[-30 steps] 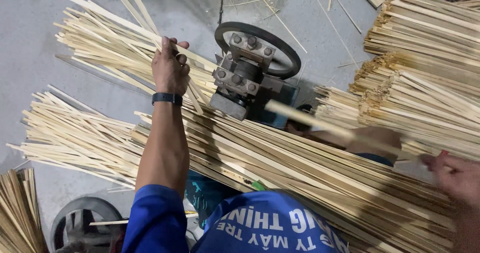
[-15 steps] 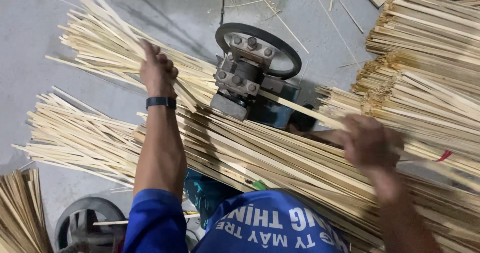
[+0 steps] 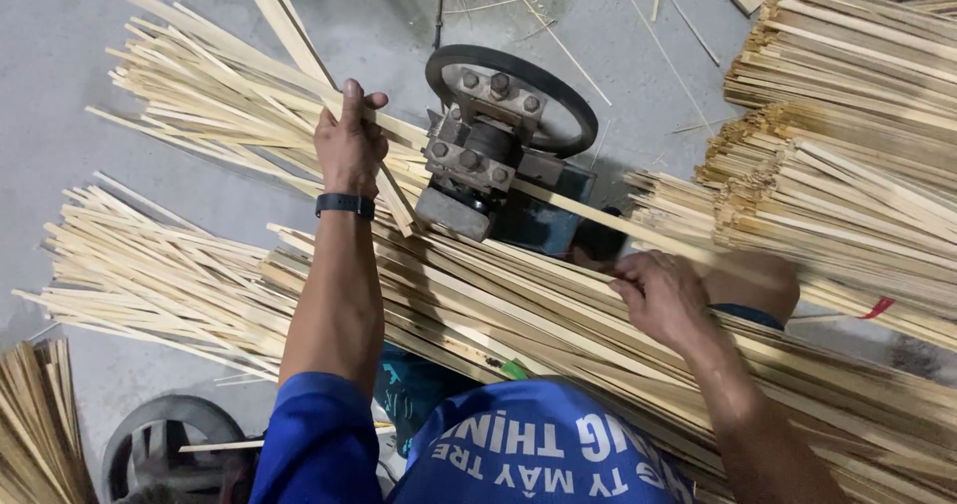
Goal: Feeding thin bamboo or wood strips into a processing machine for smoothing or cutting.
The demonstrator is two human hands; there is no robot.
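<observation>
The left hand is closed around thin bamboo strips at ten o'clock of the splitting machine. At four o'clock, the right hand pinches one strip from the long bamboo slats across the lap

Person seen from above, head cam. Blue short-sleeved shirt, bright royal blue, w/ pale printed lettering across the front, seen upside down from this angle. Left sleeve ends approx. at the elbow, fabric bunched & creased there. Both forearms bare below that. Left wrist: narrow black band, smooth strap, looks like a fitness tracker or slim watch; face not legible. Left hand bare, no glove, no rings visible. Right hand bare too, nothing on the right wrist.
</observation>
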